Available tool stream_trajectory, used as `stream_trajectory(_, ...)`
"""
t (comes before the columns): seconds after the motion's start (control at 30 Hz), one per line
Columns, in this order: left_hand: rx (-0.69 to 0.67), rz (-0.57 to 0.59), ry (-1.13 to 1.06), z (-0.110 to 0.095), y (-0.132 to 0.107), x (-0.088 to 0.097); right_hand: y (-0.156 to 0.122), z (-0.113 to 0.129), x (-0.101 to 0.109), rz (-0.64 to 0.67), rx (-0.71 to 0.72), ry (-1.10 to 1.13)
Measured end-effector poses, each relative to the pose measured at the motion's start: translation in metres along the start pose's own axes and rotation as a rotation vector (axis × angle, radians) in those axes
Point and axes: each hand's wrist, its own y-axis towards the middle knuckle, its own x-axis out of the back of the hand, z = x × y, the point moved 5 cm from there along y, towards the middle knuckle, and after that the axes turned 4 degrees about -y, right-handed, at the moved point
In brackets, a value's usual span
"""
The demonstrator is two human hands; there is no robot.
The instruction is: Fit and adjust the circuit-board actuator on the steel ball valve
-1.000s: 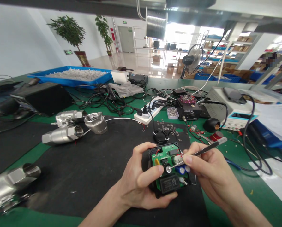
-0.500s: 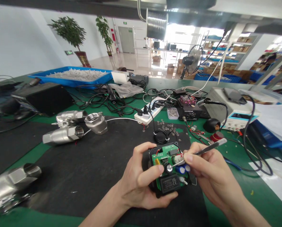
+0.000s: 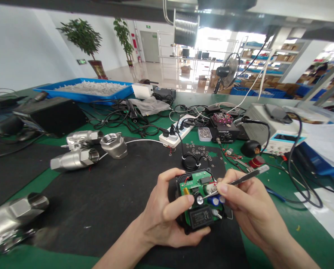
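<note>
My left hand [image 3: 167,213] is closed around a black housing with a green circuit board [image 3: 196,179] in it, held above the black mat. On the board sit a black module [image 3: 201,218], a round silver-topped capacitor [image 3: 199,200] and blue capacitors [image 3: 214,201]. My left thumb rests by the silver-topped capacitor. In my right hand [image 3: 245,198] a pair of metal tweezers [image 3: 249,175] is pinched, slanting down to the left. Their tip reaches the silver-topped capacitor; whether it touches I cannot tell.
Steel valve bodies [image 3: 75,160] lie at left on the black mat [image 3: 99,209]. Beyond the hands are a coiled black cable [image 3: 191,162], scattered small rings, a white power strip [image 3: 176,136] and a tin of small parts [image 3: 205,134]. A soldering iron [image 3: 241,120] stands at right.
The tweezers' tip has shifted very slightly on the board, and their rear end has moved a touch to the right. My left hand and the housing stay almost still.
</note>
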Motion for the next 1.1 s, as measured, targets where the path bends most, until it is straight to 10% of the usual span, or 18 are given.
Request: stream_trajectory(1.1, 0.008, 0.000, 0.009, 0.0014, -0.0047, -0.0012, -0.0010, -0.0027, 0.0014, 0.004, 0.013, -0.058)
